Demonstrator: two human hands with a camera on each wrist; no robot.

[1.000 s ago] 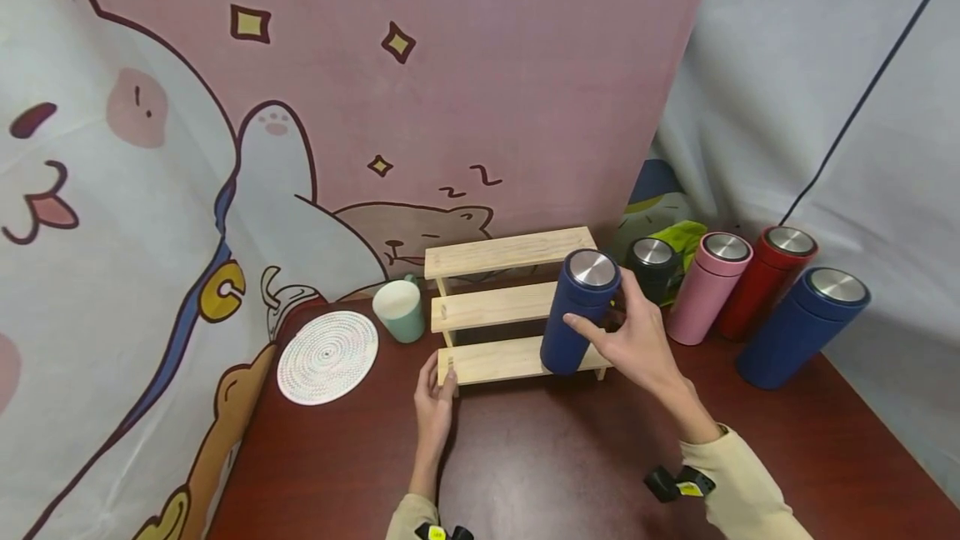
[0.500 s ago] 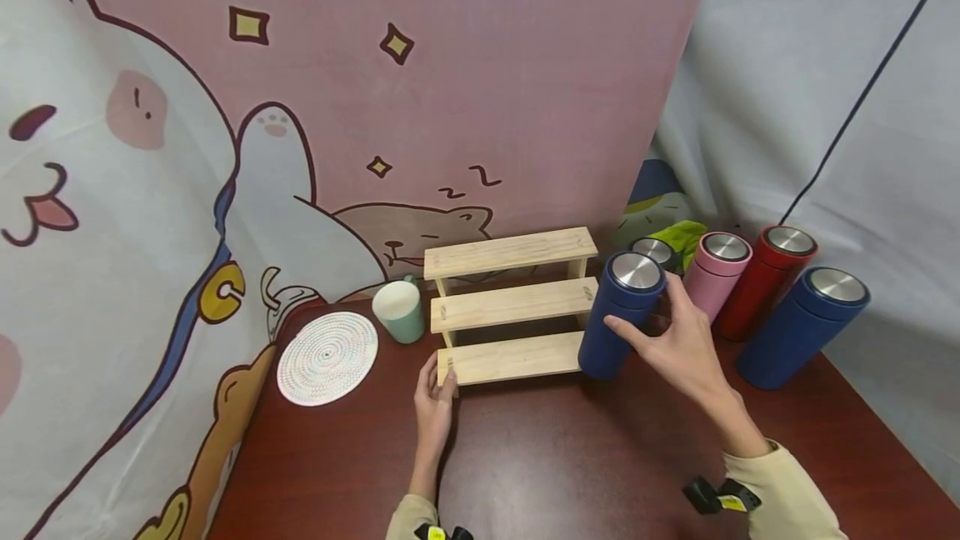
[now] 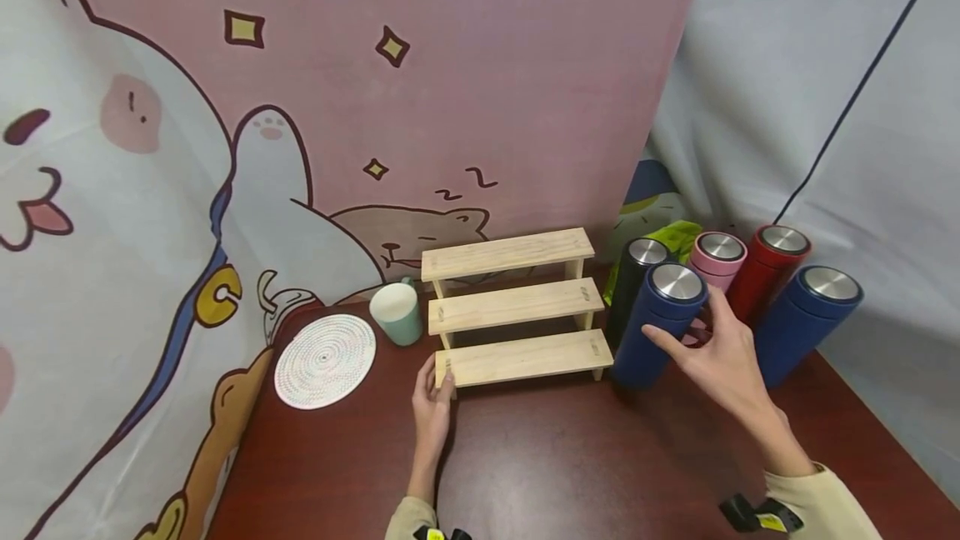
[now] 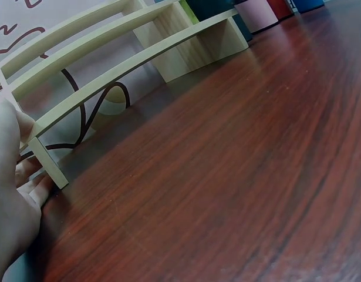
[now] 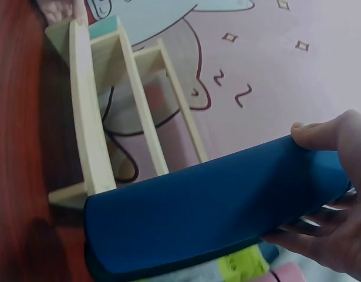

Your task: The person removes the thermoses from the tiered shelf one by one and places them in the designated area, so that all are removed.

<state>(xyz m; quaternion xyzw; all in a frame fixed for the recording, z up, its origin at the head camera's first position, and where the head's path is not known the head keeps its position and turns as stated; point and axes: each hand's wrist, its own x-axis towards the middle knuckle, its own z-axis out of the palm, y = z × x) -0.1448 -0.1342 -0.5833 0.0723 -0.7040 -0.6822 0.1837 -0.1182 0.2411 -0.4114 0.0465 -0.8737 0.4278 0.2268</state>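
Observation:
A blue vacuum flask (image 3: 651,340) with a silver-topped lid is gripped near its upper part by my right hand (image 3: 726,361), thumb on the near side, other fingers behind. In the right wrist view the flask (image 5: 209,205) lies across the lower frame, its base beside the shelf end and raised off the tabletop. My left hand (image 3: 432,407) holds the left end of the lowest step on a three-step wooden shelf (image 3: 525,361); in the left wrist view its thumb lies on the plank (image 4: 80,97) and its fingers reach round the leg.
Behind the held flask stand a black flask (image 3: 628,290), a pink flask (image 3: 718,252) and a red flask (image 3: 768,269). A second blue flask (image 3: 806,323) stands at far right. Left of the shelf are a green mug (image 3: 401,319) and a round woven mat (image 3: 326,361).
My right hand has carried the blue flask rightward, from in front of the lowest step to just past the shelf's right end. The left hand has stayed on the shelf.

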